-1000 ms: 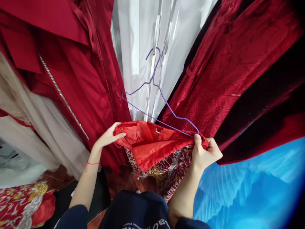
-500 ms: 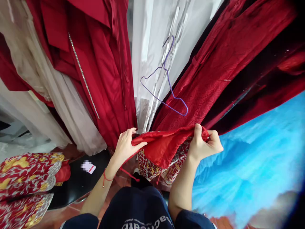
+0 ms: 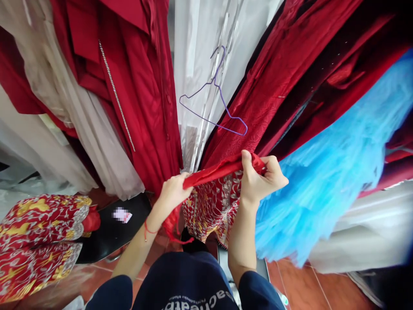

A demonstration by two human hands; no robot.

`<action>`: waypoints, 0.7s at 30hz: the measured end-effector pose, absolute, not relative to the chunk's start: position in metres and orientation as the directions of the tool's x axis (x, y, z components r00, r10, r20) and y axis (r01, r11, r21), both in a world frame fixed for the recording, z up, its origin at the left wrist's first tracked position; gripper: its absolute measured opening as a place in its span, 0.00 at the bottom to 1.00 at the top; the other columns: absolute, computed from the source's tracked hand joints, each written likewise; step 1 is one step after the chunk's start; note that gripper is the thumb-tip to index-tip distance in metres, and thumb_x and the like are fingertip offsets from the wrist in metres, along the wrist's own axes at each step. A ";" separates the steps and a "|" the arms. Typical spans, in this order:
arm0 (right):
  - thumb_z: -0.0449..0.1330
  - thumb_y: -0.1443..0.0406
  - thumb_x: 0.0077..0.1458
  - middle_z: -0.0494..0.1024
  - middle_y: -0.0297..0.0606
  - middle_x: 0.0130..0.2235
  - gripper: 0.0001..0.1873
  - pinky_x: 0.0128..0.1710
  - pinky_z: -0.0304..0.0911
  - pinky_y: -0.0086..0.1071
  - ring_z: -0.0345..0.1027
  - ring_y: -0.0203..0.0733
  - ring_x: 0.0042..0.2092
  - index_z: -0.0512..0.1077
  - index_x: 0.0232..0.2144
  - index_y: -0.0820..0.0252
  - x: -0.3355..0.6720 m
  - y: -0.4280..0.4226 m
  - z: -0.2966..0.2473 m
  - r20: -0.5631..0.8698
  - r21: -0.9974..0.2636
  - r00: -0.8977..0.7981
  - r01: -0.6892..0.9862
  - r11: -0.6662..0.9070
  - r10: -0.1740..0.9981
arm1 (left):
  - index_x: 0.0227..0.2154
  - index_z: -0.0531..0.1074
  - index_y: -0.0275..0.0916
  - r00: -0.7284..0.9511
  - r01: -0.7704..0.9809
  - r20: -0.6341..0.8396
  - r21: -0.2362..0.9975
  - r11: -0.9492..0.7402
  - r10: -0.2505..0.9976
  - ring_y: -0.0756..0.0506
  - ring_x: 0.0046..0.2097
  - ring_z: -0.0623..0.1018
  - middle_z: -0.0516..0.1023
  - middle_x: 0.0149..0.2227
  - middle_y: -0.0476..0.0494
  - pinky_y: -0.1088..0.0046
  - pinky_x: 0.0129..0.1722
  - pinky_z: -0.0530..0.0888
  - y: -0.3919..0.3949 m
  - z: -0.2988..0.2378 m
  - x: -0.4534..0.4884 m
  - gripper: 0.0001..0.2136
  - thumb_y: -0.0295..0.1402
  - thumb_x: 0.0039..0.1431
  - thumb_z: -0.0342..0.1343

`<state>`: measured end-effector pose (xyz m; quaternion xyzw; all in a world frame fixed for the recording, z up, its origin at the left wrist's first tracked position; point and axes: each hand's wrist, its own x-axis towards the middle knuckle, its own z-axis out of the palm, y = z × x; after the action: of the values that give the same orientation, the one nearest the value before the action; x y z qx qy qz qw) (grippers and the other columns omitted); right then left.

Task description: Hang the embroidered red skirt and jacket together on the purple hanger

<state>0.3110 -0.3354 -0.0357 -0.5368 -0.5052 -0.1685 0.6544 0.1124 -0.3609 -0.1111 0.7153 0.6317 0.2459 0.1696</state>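
Fingers of the right hand (image 3: pixel 263 183) pinch one end of a red band (image 3: pixel 216 170) with the thumb; those of the left hand (image 3: pixel 174 190) seem closed on its other end, fingertips partly hidden. Below hangs the embroidered garment (image 3: pixel 211 206). Beyond: purple hanger (image 3: pixel 214 80), blue ruffled fabric (image 3: pixel 303 193) at right, patterned cloth (image 3: pixel 38 224) on a black surface (image 3: pixel 108 230) at left.

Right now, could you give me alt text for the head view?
A person's left hand and right hand hold a patterned red garment by its red band; beyond is a purple hanger, with blue ruffled fabric to the right.
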 end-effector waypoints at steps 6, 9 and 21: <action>0.59 0.41 0.54 0.56 0.25 0.19 0.31 0.25 0.50 0.26 0.47 0.30 0.23 0.54 0.19 0.56 0.317 -0.338 -0.034 0.804 -0.531 0.366 0.796 0.289 0.469 | 0.38 0.80 0.43 -0.067 0.931 0.114 0.364 0.021 0.991 0.36 0.42 0.82 0.84 0.37 0.36 0.67 0.37 0.71 -0.357 -0.092 0.059 0.13 0.33 0.60 0.49; 0.63 0.43 0.52 0.58 0.24 0.19 0.29 0.26 0.50 0.27 0.48 0.30 0.23 0.57 0.20 0.56 0.318 -0.338 -0.037 0.781 -0.520 0.334 0.815 0.254 0.527 | 0.42 0.79 0.41 -0.060 0.951 0.159 0.310 0.008 0.985 0.36 0.42 0.81 0.83 0.38 0.35 0.68 0.39 0.72 -0.345 -0.084 0.052 0.14 0.32 0.60 0.49; 0.62 0.41 0.51 0.53 0.24 0.18 0.29 0.25 0.45 0.27 0.45 0.31 0.23 0.58 0.20 0.56 0.345 -0.293 -0.054 0.722 -0.472 0.143 0.817 0.331 0.677 | 0.31 0.78 0.38 0.010 0.956 0.118 0.290 -0.044 0.993 0.35 0.40 0.81 0.80 0.31 0.39 0.61 0.46 0.72 -0.314 -0.025 0.035 0.07 0.27 0.53 0.55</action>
<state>0.3449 -0.2929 -0.0537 -0.5738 -0.6506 -0.0712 0.4924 0.0353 -0.3144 -0.0250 0.7079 0.6883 0.1452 0.0636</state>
